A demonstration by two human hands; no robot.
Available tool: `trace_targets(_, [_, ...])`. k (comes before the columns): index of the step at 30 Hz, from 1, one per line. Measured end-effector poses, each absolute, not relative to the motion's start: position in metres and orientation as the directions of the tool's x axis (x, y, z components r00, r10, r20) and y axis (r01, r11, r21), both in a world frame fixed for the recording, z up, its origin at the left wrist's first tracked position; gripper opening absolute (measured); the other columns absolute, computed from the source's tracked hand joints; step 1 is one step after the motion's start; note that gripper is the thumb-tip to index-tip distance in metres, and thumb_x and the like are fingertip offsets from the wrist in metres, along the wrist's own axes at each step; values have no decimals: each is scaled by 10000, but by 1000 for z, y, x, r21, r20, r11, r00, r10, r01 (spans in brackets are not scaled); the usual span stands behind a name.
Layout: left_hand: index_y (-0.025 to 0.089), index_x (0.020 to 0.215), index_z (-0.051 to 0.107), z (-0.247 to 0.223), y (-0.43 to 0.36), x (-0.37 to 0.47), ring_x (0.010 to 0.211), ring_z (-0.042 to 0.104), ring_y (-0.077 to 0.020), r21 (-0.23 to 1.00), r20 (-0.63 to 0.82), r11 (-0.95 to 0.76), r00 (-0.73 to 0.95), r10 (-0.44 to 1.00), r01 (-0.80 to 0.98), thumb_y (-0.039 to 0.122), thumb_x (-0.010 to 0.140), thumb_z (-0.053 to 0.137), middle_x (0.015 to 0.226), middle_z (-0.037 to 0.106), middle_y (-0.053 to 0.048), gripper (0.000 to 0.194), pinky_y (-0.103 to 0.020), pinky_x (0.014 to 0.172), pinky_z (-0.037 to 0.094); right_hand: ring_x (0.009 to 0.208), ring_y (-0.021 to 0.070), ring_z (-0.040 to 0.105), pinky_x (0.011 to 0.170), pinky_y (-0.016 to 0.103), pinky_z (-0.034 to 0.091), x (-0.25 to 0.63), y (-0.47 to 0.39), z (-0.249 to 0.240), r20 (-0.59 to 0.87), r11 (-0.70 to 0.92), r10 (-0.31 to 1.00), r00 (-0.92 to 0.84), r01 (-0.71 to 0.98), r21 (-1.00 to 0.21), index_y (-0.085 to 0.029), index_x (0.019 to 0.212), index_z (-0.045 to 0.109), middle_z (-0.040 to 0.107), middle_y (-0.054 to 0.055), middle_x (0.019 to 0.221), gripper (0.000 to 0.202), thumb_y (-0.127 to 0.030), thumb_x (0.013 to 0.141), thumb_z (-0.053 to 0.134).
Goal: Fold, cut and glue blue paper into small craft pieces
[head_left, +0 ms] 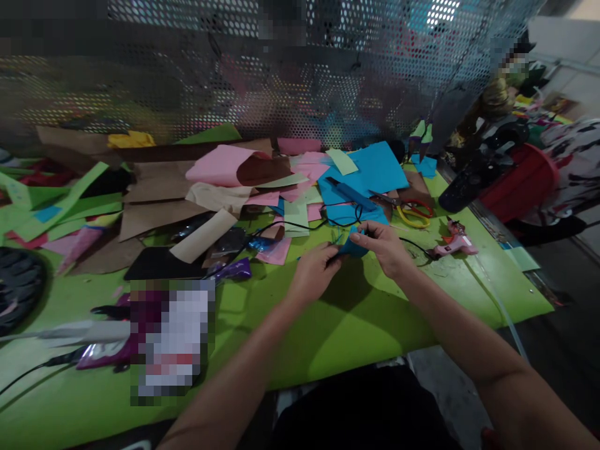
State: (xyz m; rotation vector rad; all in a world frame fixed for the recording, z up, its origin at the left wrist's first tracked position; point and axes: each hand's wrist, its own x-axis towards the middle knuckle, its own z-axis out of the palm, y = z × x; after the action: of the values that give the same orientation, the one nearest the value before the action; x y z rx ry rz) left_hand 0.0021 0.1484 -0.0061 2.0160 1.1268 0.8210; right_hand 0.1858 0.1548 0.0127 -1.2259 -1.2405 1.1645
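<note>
Both my hands meet over the green table, holding a small blue piece [354,244] between them. My left hand [316,269] is closed on its left end. My right hand [382,247] pinches the upper right part between thumb and fingers. Just behind my hands lie blue sheets [375,165] and a black cord. Scissors with red and yellow handles [415,212] rest behind my right hand. To its right a pink glue gun [454,244] lies on the table.
Pink sheets [220,165], brown sheets [159,181] and green strips cover the back of the green table [290,337]. A rolled beige piece [204,236], a purple packet and a white power strip [89,332] lie left. Behind stands a perforated metal panel [300,81]; a red container [520,181] is right.
</note>
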Motion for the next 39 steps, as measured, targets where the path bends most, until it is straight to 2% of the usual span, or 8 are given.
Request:
trace_targets(3, [184,701,581,-7,148,2,723,523,-158,785,191,-393,416,889,479,192,898,555,741,552,-4,199,-277,634,327,590,111,373,560,272,278,184,154,14,18,18,1000,11,2,-1000,-202,663,597,471,-43,603,490,-600,562,865])
trace_targets(9, [180,721,589,-9,150,2,720,520,-155,806,179,-367,400,899,465,219,907,554,748,564,-2,193,-278,637,323,616,114,408,584,274,298,185,152,16,55,55,998,-10,-50,-997,-193,675,638,518,-26,641,423,-535,599,876])
trace_targets(15, [186,770,642,-7,149,2,771,550,-173,800,167,-372,421,892,471,184,891,558,783,603,-15,148,-287,676,351,591,108,364,561,276,262,184,152,13,55,55,998,19,10,-998,-189,635,593,459,-38,610,462,-567,612,857])
trace_targets(21, [185,767,629,-9,149,2,739,534,-166,794,185,-387,419,889,469,243,910,553,772,601,-12,172,-284,646,335,600,112,393,572,275,287,185,152,14,70,70,998,11,6,-998,-187,681,630,507,-27,638,423,-550,636,842])
trace_targets(28, [185,747,622,-9,150,3,719,530,-158,793,189,-381,403,895,475,232,895,571,747,590,-4,163,-275,639,340,633,122,440,601,274,343,184,151,15,69,69,998,10,-6,-998,-196,729,649,552,-22,681,401,-542,643,831])
trace_targets(33, [192,822,674,-9,149,3,759,558,-171,808,185,-374,407,895,455,213,888,568,791,628,-14,126,-279,679,375,603,110,409,573,268,309,184,152,11,64,64,998,25,-13,-998,-191,693,637,512,-31,643,398,-522,634,850])
trace_targets(39, [186,724,624,-10,152,3,710,531,-158,826,174,-348,386,906,443,235,867,581,738,609,-5,157,-272,638,349,639,133,472,613,286,376,183,152,13,70,70,997,20,17,-997,-197,729,681,583,-10,682,387,-541,640,834])
